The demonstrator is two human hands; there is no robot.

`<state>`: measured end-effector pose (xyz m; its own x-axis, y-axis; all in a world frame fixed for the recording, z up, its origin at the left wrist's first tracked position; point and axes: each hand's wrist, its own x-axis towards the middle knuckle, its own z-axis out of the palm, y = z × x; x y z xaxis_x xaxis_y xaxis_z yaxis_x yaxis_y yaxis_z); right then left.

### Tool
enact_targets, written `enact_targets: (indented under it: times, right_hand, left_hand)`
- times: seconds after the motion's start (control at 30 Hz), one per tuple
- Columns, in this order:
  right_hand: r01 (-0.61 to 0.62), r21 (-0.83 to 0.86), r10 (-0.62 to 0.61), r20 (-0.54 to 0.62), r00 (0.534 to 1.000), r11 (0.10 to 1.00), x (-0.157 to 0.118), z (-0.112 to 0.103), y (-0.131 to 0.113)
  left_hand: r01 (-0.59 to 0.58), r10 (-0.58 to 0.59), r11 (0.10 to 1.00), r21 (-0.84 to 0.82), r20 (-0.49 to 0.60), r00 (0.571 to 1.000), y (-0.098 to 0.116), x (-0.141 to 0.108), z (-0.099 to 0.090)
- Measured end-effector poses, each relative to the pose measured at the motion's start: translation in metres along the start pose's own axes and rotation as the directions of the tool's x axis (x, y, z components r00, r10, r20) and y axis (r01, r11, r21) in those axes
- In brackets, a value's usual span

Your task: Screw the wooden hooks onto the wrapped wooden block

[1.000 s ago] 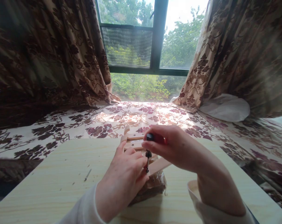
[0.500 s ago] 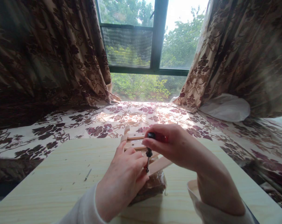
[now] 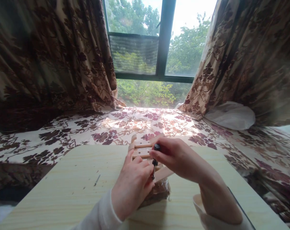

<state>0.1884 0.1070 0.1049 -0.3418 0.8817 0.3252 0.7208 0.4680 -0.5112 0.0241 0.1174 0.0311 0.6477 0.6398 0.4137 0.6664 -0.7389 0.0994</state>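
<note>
Since half a second ago, the camera's view has shifted: the window sits lower in the picture and the thin sliver lies farther right in it, while both hands and the screwdriver keep nearly the same places relative to one another.

The right hand is closed around the handle of the screwdriver, whose black end shows between thumb and fingers; the shaft points down, slightly tilted. Its tip is right beside the left thumb and forefinger, and whether it meets a screw cannot be told. The left hand is curled over the near left part of the slatted wooden frame, gripping it, the fingertips partly hidden.

Two pale slats with small dark holes show beyond the knuckles, and a wooden bar slants out below the right hand. Beneath the frame, a brown block in shiny clear wrapping rests on the pale wood-grain counter. Left of the left hand, the sliver lies among small dark specks. Beyond the counter, floral cloth spreads toward the window, with a white plastic bag on the right.
</note>
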Motion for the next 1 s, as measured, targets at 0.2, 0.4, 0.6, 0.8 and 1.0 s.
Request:
enact_targets:
  times: [0.2, 0.4, 0.6, 0.8, 1.0]
  right_hand:
    - [0.250, -0.265, -0.157, 0.329, 0.931, 0.931, 0.012, -0.031, -0.017]
    - [0.390, -0.367, -0.191, 0.474, 0.860, 0.844, 0.015, -0.031, -0.018]
    - [0.359, -0.403, -0.165, 0.441, 0.882, 0.842, 0.016, -0.027, -0.016]
    - [0.463, -0.317, -0.234, 0.555, 0.798, 0.828, 0.023, -0.040, -0.024]
    - [0.436, -0.323, -0.245, 0.491, 0.836, 0.840, 0.019, -0.029, -0.013]
  left_hand:
    - [0.007, -0.009, 0.996, -0.087, -0.020, 1.000, 0.000, 0.001, -0.003]
    - [0.046, -0.046, 0.992, -0.118, -0.002, 0.999, 0.000, 0.004, -0.003]
    - [0.110, -0.107, 0.989, -0.101, 0.036, 0.994, 0.005, 0.002, -0.008]
    - [0.109, -0.106, 0.991, -0.075, 0.048, 0.993, 0.008, 0.004, -0.012]
    - [0.117, -0.114, 0.991, -0.063, 0.049, 0.992, 0.010, 0.006, -0.014]
